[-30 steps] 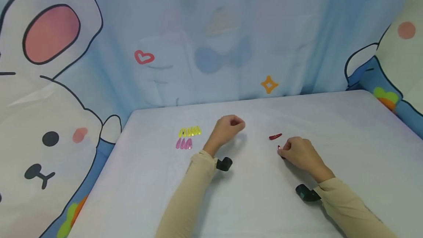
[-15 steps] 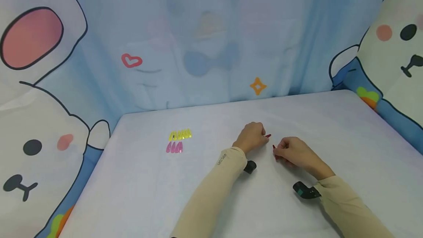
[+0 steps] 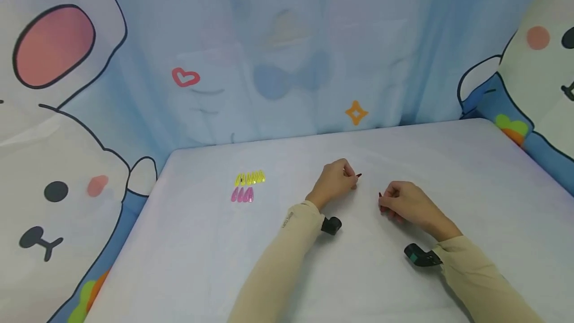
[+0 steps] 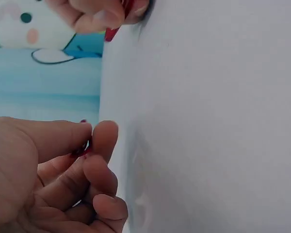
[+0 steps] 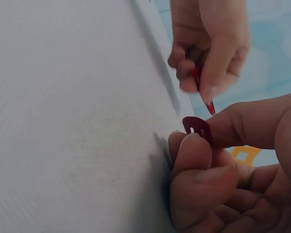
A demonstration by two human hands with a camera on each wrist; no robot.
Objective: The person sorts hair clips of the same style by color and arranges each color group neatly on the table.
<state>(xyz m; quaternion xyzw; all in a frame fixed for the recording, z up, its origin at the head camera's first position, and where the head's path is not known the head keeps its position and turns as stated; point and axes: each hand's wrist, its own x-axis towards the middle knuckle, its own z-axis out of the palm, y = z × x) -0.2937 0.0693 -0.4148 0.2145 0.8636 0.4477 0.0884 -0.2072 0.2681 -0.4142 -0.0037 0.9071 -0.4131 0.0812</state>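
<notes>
Between thumb and index finger, my left hand [image 3: 335, 179] pinches a red hair clip [image 3: 358, 175], its tip poking out toward the right. A second red hair clip [image 5: 198, 129] is pinched in my right hand [image 3: 410, 206], most of it hidden by the fingers in the head view. Both hands are held close over the white table, a short gap apart. On the left lie a row of several yellow hair clips [image 3: 250, 178] and, just below it, a shorter row of pink hair clips [image 3: 242, 194].
The white table [image 3: 188, 253] ends at the back against a blue curtain [image 3: 296, 64] printed with cartoon animals. A black wrist camera [image 3: 332, 226] sits at the left cuff, another black camera [image 3: 421, 255] at the right cuff.
My left hand has moved right and picked up the red clip that lay on the table, then drawn slightly back left. The right hand keeps its clip, now turned more upright.
</notes>
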